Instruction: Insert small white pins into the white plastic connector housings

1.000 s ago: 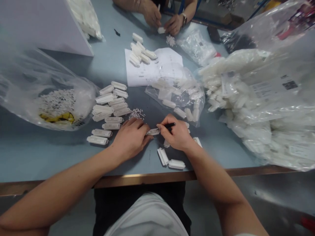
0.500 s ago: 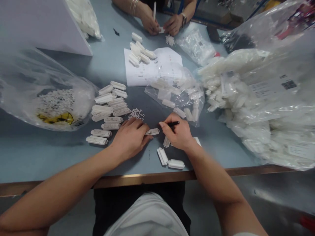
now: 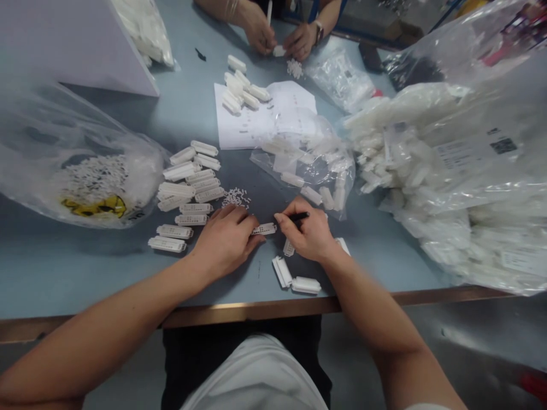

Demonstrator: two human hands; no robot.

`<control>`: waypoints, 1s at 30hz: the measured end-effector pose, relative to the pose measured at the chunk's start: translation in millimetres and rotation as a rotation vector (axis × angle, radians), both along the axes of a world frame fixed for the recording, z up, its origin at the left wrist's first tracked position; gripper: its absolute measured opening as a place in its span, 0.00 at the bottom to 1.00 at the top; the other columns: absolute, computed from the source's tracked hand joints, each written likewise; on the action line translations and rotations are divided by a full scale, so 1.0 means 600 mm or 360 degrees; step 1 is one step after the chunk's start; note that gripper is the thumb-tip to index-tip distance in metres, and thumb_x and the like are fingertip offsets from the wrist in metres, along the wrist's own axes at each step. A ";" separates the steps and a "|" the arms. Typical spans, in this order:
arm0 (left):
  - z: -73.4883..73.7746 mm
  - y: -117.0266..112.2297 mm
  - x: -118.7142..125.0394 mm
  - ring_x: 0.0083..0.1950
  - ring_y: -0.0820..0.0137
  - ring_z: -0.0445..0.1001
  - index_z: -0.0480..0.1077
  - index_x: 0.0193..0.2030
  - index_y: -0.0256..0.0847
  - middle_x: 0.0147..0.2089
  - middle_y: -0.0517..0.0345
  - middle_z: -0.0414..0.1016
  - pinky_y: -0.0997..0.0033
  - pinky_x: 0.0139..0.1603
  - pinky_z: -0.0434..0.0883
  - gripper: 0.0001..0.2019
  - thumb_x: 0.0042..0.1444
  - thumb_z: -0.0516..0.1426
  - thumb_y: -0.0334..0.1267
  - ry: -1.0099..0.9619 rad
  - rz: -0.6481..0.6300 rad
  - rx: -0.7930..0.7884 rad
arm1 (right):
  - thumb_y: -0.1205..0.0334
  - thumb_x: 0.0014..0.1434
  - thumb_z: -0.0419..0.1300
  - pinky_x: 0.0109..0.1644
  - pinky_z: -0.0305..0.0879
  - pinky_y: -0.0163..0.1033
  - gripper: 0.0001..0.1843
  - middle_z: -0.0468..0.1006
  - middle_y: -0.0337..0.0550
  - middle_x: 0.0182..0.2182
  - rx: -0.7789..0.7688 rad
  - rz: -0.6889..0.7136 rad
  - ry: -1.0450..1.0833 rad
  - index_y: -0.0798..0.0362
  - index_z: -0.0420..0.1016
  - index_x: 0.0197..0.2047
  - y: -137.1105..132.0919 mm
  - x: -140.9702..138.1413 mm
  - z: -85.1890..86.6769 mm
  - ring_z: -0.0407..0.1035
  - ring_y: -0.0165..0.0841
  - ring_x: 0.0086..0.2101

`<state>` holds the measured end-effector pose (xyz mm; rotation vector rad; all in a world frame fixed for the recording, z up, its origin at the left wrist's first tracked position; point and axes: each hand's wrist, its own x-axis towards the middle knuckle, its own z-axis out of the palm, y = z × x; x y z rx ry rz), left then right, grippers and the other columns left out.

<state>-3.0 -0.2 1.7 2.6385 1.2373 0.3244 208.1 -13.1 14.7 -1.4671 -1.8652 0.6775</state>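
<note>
My left hand [image 3: 226,236] is closed on one end of a slim white plastic housing [image 3: 265,229] with a row of small dark holes. A black pen-like tool [image 3: 299,216] sits in the fist of my right hand [image 3: 308,230], just right of that housing; its tip is hidden by my fingers. Under the right hand another slotted housing [image 3: 289,246] peeks out, and two white housings [image 3: 306,285] lie nearer the table edge. Beyond my left fingers is a small heap of tiny white pegs [image 3: 236,197]. Several similar housings [image 3: 192,220] lie left of that hand.
A clear bag of tiny white pieces [image 3: 94,182] stands at left. Large bags of white parts [image 3: 461,171] fill the right side. Ahead lie a paper sheet [image 3: 233,134] and an open plastic bag [image 3: 273,162]. Across the table, a co-worker's hands [image 3: 260,31] handle a white piece.
My hands barely move; the right one shifts very slightly left with the black tool. The co-worker's white piece has turned a little between their hands.
</note>
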 end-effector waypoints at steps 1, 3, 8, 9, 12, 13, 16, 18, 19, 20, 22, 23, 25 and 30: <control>0.000 0.000 0.000 0.48 0.52 0.74 0.76 0.41 0.38 0.41 0.47 0.76 0.49 0.51 0.73 0.11 0.64 0.61 0.46 0.0000 0.0001 0.0001 | 0.55 0.65 0.58 0.30 0.59 0.36 0.12 0.73 0.36 0.23 0.0001 0.0007 -0.0004 0.49 0.67 0.31 0.000 0.001 -0.001 0.66 0.29 0.24; 0.002 -0.001 0.000 0.49 0.52 0.74 0.76 0.41 0.39 0.41 0.47 0.76 0.50 0.52 0.73 0.11 0.64 0.61 0.46 0.0003 0.0002 -0.0003 | 0.55 0.65 0.59 0.31 0.59 0.36 0.12 0.74 0.36 0.24 0.0010 0.0024 -0.0025 0.49 0.67 0.31 0.000 0.002 -0.002 0.66 0.29 0.24; 0.003 -0.001 0.000 0.49 0.52 0.73 0.76 0.41 0.38 0.42 0.46 0.76 0.50 0.53 0.73 0.12 0.64 0.60 0.46 -0.0003 0.0006 -0.0016 | 0.55 0.66 0.58 0.31 0.58 0.37 0.11 0.73 0.37 0.24 -0.0016 0.0061 -0.0074 0.48 0.67 0.32 0.002 0.002 -0.003 0.67 0.30 0.26; 0.003 -0.001 0.000 0.49 0.52 0.73 0.76 0.41 0.38 0.41 0.46 0.75 0.50 0.53 0.73 0.12 0.65 0.60 0.46 -0.0007 0.0005 -0.0016 | 0.55 0.66 0.58 0.31 0.58 0.37 0.11 0.74 0.37 0.24 -0.0028 0.0064 -0.0079 0.48 0.67 0.32 0.002 0.002 -0.003 0.67 0.31 0.26; 0.002 -0.001 0.000 0.49 0.53 0.73 0.77 0.42 0.39 0.42 0.46 0.76 0.50 0.53 0.72 0.12 0.65 0.59 0.45 -0.0025 0.0000 -0.0031 | 0.55 0.66 0.57 0.32 0.58 0.38 0.11 0.74 0.37 0.25 -0.0051 0.0067 -0.0088 0.48 0.66 0.32 0.004 0.000 -0.002 0.67 0.31 0.26; 0.002 -0.001 0.000 0.49 0.52 0.73 0.77 0.42 0.39 0.42 0.46 0.76 0.50 0.53 0.72 0.12 0.65 0.59 0.45 -0.0027 0.0001 -0.0037 | 0.55 0.66 0.57 0.32 0.59 0.38 0.11 0.74 0.37 0.25 -0.0054 0.0069 -0.0087 0.48 0.66 0.32 0.005 0.000 -0.002 0.68 0.31 0.26; 0.002 -0.001 0.000 0.49 0.52 0.73 0.77 0.41 0.38 0.42 0.46 0.76 0.50 0.53 0.72 0.12 0.65 0.59 0.45 -0.0010 0.0000 -0.0040 | 0.55 0.66 0.57 0.32 0.58 0.38 0.10 0.74 0.38 0.25 -0.0056 0.0086 -0.0082 0.48 0.65 0.33 0.005 -0.001 0.000 0.68 0.32 0.26; 0.003 -0.001 0.000 0.49 0.52 0.73 0.77 0.42 0.38 0.42 0.46 0.76 0.50 0.53 0.72 0.12 0.65 0.59 0.45 0.0005 0.0000 -0.0036 | 0.56 0.66 0.56 0.32 0.58 0.38 0.10 0.74 0.38 0.25 -0.0050 0.0102 -0.0085 0.48 0.64 0.33 0.006 -0.002 0.000 0.68 0.32 0.27; 0.003 -0.001 0.000 0.49 0.52 0.73 0.76 0.42 0.38 0.43 0.46 0.76 0.50 0.53 0.72 0.12 0.65 0.59 0.45 0.0008 0.0003 -0.0033 | 0.56 0.66 0.56 0.32 0.58 0.38 0.10 0.74 0.38 0.25 -0.0049 0.0106 -0.0089 0.48 0.64 0.33 0.006 -0.002 0.000 0.68 0.32 0.27; 0.003 -0.001 0.000 0.49 0.52 0.73 0.76 0.42 0.38 0.43 0.47 0.76 0.50 0.54 0.72 0.11 0.65 0.60 0.45 0.0012 0.0005 -0.0028 | 0.55 0.66 0.56 0.32 0.58 0.38 0.10 0.73 0.38 0.25 -0.0051 0.0109 -0.0092 0.48 0.64 0.33 0.006 -0.002 0.000 0.68 0.32 0.27; 0.003 -0.001 0.000 0.50 0.52 0.74 0.76 0.42 0.38 0.43 0.47 0.76 0.50 0.53 0.72 0.11 0.64 0.60 0.45 0.0020 0.0013 -0.0011 | 0.55 0.66 0.56 0.32 0.58 0.38 0.11 0.73 0.38 0.25 -0.0051 0.0105 -0.0090 0.48 0.65 0.32 0.007 -0.002 -0.002 0.68 0.32 0.27; 0.003 0.000 0.000 0.50 0.52 0.74 0.76 0.41 0.39 0.42 0.47 0.76 0.50 0.53 0.72 0.11 0.64 0.60 0.45 0.0027 0.0015 -0.0003 | 0.55 0.65 0.56 0.32 0.58 0.38 0.11 0.73 0.38 0.25 -0.0052 0.0098 -0.0087 0.49 0.65 0.32 0.006 -0.002 -0.003 0.67 0.32 0.27; 0.003 0.000 0.001 0.49 0.52 0.74 0.76 0.41 0.39 0.42 0.47 0.76 0.51 0.53 0.72 0.11 0.64 0.60 0.45 0.0040 0.0017 0.0008 | 0.55 0.64 0.58 0.31 0.58 0.37 0.11 0.73 0.37 0.24 -0.0058 0.0056 -0.0063 0.48 0.65 0.31 0.005 -0.001 -0.004 0.66 0.31 0.26; 0.003 -0.002 0.003 0.50 0.52 0.73 0.77 0.43 0.40 0.43 0.46 0.76 0.50 0.53 0.72 0.11 0.65 0.60 0.46 0.0019 0.0011 -0.0015 | 0.52 0.64 0.61 0.27 0.59 0.35 0.13 0.73 0.34 0.22 -0.0054 -0.0090 0.0144 0.49 0.69 0.30 -0.002 -0.001 0.001 0.64 0.28 0.22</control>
